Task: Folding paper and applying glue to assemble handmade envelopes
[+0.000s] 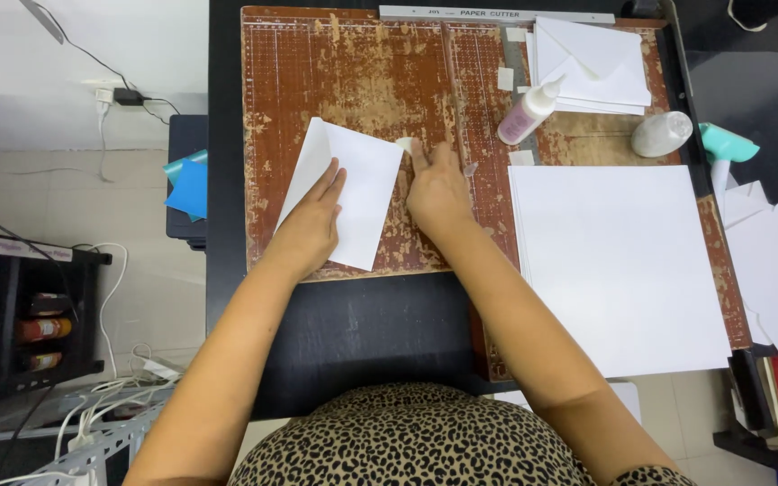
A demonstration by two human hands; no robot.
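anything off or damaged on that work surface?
Yes: the brown cutting board is badly worn, with pale scuffed patches across its grid. The glue bottle lies tilted against the envelopes. The left hand and right hand press a folded white paper; no spill visible.

A white plastic glue bottle with a pink label (528, 112) is lying tilted on the worn board at 1 o'clock. A long grey label strip (497, 13) is running along the board's top edge at 12 o'clock. A pale sign strip (11, 245) is sitting on the dark shelf at 9 o'clock.
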